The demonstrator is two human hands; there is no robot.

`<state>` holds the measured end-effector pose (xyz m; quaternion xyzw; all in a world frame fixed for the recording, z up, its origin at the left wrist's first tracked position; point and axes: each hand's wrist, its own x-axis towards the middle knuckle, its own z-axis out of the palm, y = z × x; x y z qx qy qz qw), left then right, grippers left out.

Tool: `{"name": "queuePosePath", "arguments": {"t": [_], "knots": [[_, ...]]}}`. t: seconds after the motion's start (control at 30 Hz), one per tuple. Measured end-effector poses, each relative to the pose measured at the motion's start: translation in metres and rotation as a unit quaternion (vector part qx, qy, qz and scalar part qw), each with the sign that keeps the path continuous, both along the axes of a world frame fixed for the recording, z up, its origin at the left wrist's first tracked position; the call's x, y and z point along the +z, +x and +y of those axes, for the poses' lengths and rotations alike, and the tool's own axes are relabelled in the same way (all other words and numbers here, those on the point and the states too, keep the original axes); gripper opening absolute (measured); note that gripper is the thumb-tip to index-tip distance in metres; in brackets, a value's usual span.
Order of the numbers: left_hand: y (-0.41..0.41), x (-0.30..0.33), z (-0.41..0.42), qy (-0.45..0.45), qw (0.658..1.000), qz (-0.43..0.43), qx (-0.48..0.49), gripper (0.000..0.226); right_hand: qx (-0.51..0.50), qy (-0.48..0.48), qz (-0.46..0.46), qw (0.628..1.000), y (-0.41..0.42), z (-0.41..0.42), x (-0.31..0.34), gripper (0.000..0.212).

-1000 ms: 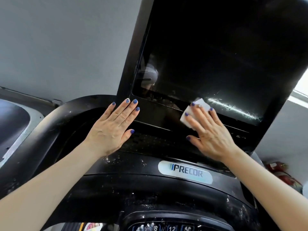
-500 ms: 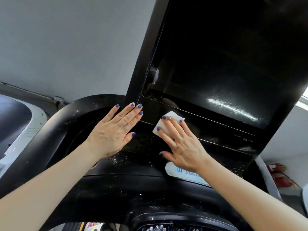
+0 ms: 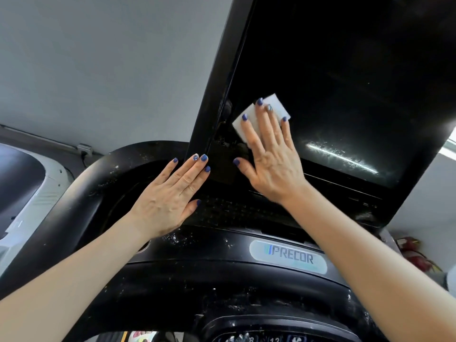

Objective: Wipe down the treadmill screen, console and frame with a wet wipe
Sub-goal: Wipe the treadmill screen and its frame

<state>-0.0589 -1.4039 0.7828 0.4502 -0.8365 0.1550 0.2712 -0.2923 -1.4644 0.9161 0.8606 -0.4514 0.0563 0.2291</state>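
**Two flat hands on the treadmill, wipe under the right one**

Two hands laid flat, none of them curled. Right hand [image 3: 270, 159] with straight, spread fingers [image 3: 249, 130] pressing the wipe [image 3: 265, 112] against the lower left corner of the screen [image 3: 345, 82]. Wipe mostly below the fingers and palm; only its upper edge and two corners showing past the fingertips, one corner above the middle finger, one at the left beside the index finger. Thumb stretched to the left, off the wipe, over the bezel [image 3: 223, 169]. No pinching, only flat pressure.

Left hand [image 3: 170, 196] also released, fingers straight and close together, lying on the lower left edge of the bezel, tips touching it just beside the right thumb. Holding nothing.

Wipe white, thin, rectangular, looking folded and soft. Screen black, glossy, flat, with a bright streaked reflection near its lower right part. Bezel black, smoother and more matte. Console [image 3: 197, 275] below it black, rounded plastic, sprinkled with pale dust specks and smears. Oval badge [image 3: 288, 256] light-coloured, reading PRECOR, right of centre on the console. Curved black frame [image 3: 93, 191] rising at the left, also dusty. Nails painted blue, some with glitter. Wall [image 3: 98, 70] behind plain grey and smooth.
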Motion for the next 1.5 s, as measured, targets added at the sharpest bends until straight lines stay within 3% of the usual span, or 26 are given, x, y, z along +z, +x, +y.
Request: {"name": "queuePosePath", "arguments": {"t": [0.2,0.33,0.5,0.67,0.77,0.97,1.23,1.5], "knots": [[0.003,-0.008,0.002,0.0,1.0,0.023,-0.003,0.075,0.109,0.031,0.12,0.986,-0.02,0.035,-0.047,0.079],[0.006,-0.01,0.004,0.01,1.0,0.02,-0.002,0.074,0.157,0.03,0.193,0.968,-0.033,0.021,-0.029,0.075],[0.006,-0.012,0.007,0.029,0.999,0.027,0.004,0.075,0.073,-0.006,0.085,0.994,0.006,-0.016,0.018,0.071],[0.006,-0.012,0.009,0.041,0.999,0.014,0.019,0.075,0.022,-0.007,-0.017,1.0,0.032,-0.008,0.006,0.075],[0.007,-0.013,0.009,0.043,0.999,0.016,0.017,0.073,0.053,0.01,0.018,0.998,0.027,0.009,-0.013,0.077],[0.011,-0.012,0.008,0.055,0.998,0.02,0.004,0.074,0.153,0.049,0.173,0.972,-0.013,0.027,-0.032,0.072],[0.022,-0.008,0.008,0.055,0.998,0.007,-0.005,0.067,0.157,0.047,0.213,0.963,-0.087,0.046,-0.036,0.068],[0.032,-0.003,0.009,0.071,0.997,-0.005,-0.013,0.07,0.168,-0.003,0.19,0.967,0.003,0.045,-0.059,0.064]]}}
